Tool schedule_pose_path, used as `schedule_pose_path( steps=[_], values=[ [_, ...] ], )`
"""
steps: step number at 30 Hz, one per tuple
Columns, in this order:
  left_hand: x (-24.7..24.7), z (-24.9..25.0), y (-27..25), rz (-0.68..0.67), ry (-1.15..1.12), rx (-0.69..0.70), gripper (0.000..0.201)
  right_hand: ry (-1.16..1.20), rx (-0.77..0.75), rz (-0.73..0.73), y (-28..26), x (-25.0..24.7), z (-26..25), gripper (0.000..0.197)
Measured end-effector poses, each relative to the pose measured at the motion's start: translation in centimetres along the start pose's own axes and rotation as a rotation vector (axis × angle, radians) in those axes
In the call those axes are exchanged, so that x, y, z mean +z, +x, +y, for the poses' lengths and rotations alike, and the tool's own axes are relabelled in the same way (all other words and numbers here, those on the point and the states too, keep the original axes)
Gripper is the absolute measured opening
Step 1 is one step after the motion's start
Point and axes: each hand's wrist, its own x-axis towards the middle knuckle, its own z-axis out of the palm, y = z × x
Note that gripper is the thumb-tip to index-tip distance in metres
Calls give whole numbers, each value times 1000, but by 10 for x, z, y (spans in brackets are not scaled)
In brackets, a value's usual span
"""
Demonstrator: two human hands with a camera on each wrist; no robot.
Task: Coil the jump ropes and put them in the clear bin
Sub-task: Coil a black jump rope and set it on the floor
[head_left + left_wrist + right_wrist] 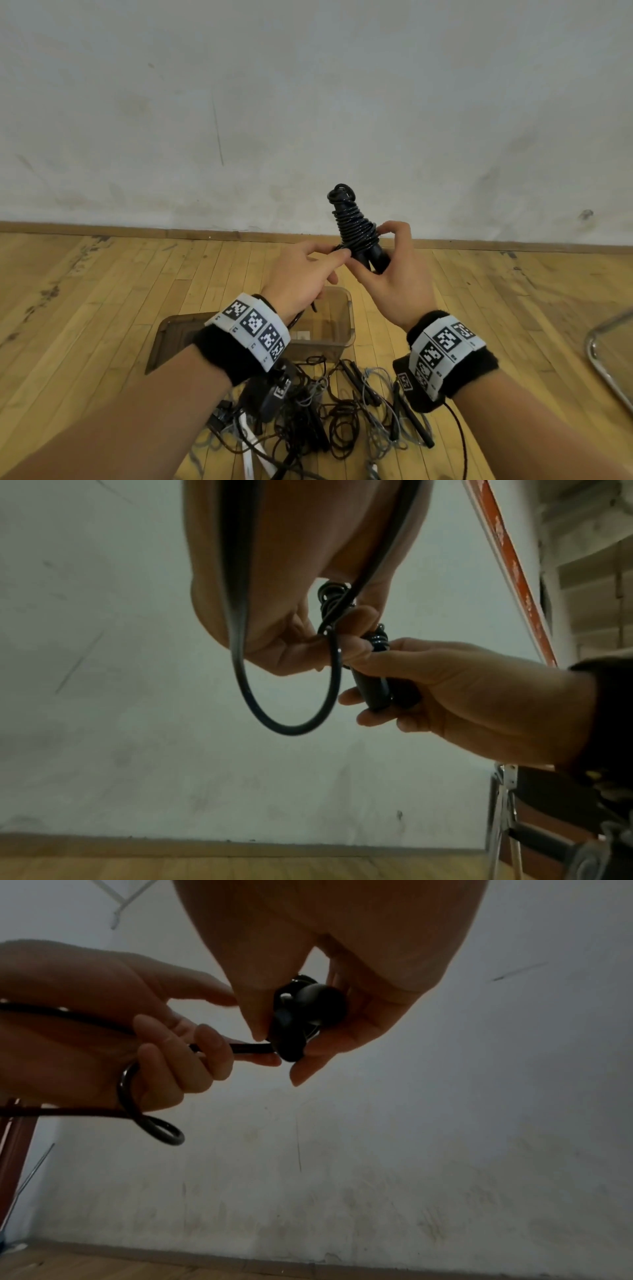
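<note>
The right hand [394, 274] grips the two black handles [373, 255] of a black jump rope [354, 222], held upright above the wooden floor [102, 291], its fingers curled round them and the thumb reaching up to the lowest turns of cord. Most of this rope is already wound tightly round the handles, from near their tops downwards. The left hand [305, 274] pinches the remaining free cord [291, 723] close against the bundle, fingers curled on it; the wrist views show a short loose loop hanging below that hand, so a little cord is left to wrap or tuck in.

The clear bin [339, 329] stands on the floor below the hands, near the wall [308, 102]; it seems to hold no coiled rope yet, though the left wrist hides part of it. Just on the person's side of the bin lies a tangled heap of other ropes [329, 411], black and grey, uncoiled. Judging by this, the task is at an early stage: the first rope is nearly coiled, none binned, several remaining.
</note>
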Motion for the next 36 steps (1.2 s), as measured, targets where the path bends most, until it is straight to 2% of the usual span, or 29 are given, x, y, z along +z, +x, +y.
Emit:
schedule_pose_path(
  steps=[5,8,11,14,17,20,23,28,32,36],
  values=[
    [1,1,-2,-43,-26,22,40,122,-10,-31,0,1,-4,56],
    [4,1,-2,-28,-100,-5,39,254,8,-100,-2,4,-5,57],
    [3,-2,0,-20,-104,7,33,405,65,-211,-2,4,-7,66],
    [1,-4,2,-47,-122,-2,34,581,179,-333,-1,-2,-13,49],
    [0,-5,5,-74,-138,-46,39,685,288,-379,0,-6,-16,34],
    [0,-6,6,-83,-131,-41,37,645,232,-356,0,-5,-15,37],
    [-1,-9,8,-64,-46,-34,45,548,137,-330,0,-4,-12,45],
    [-5,-5,8,-141,5,-60,55,435,66,-279,1,-3,-8,58],
    [-5,-5,8,-165,-46,-92,47,338,64,-227,1,-2,-4,66],
    [-6,0,6,-81,-77,-62,31,236,92,-206,2,-3,-3,75]
  ],
)
